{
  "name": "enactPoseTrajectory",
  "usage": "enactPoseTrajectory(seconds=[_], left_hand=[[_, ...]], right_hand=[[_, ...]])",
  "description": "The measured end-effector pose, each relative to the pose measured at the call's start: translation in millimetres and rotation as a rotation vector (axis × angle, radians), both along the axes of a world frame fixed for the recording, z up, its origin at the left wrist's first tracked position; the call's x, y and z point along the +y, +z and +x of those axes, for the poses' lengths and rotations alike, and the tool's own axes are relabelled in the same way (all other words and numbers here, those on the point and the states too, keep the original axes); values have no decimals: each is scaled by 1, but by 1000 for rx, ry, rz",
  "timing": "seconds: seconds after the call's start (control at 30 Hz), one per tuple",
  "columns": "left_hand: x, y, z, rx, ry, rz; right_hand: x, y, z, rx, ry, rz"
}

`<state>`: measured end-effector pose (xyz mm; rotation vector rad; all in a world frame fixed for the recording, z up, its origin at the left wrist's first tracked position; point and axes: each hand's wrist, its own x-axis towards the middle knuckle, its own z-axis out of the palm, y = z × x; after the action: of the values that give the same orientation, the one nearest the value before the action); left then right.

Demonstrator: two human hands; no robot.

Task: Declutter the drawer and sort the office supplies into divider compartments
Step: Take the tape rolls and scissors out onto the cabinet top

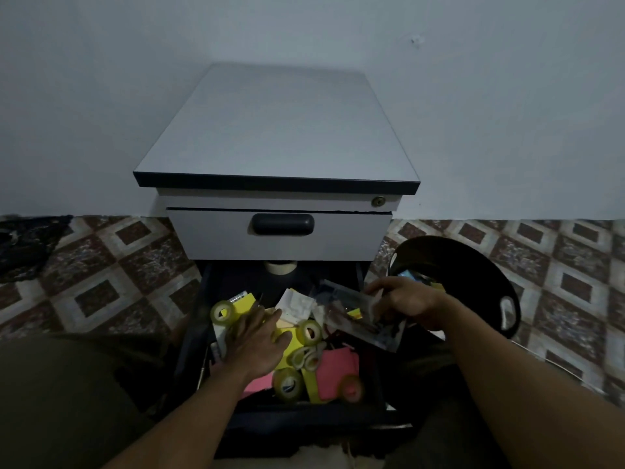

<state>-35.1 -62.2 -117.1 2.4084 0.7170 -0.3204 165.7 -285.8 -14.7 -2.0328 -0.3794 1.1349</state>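
The lower drawer of a grey cabinet is pulled out and full of clutter: several clear tape rolls, yellow sticky notes, pink paper and crumpled white paper. My left hand lies flat, fingers straight, on the items in the drawer's left half. Over the drawer's right side, my right hand grips a clear plastic packet with dark contents.
The upper drawer is closed, with a dark handle. A black bin holding some scraps stands on the patterned tile floor to the right of the cabinet. A roll of masking tape sits at the drawer's back. My knees flank the drawer.
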Motion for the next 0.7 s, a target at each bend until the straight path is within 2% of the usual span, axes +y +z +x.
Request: enactPoseTrajectory(seconds=[0.2,0.53,0.7], left_hand=[[0,-6,3,26,8,-7],[-8,0,19,15,22,-29],[-10,-4,25,11,8,4]], right_hand=[[-27,30,24,-70,-1,-137],[-95,30,48,-68,-299,-101],[-104,18,50,-177,-475,-165]])
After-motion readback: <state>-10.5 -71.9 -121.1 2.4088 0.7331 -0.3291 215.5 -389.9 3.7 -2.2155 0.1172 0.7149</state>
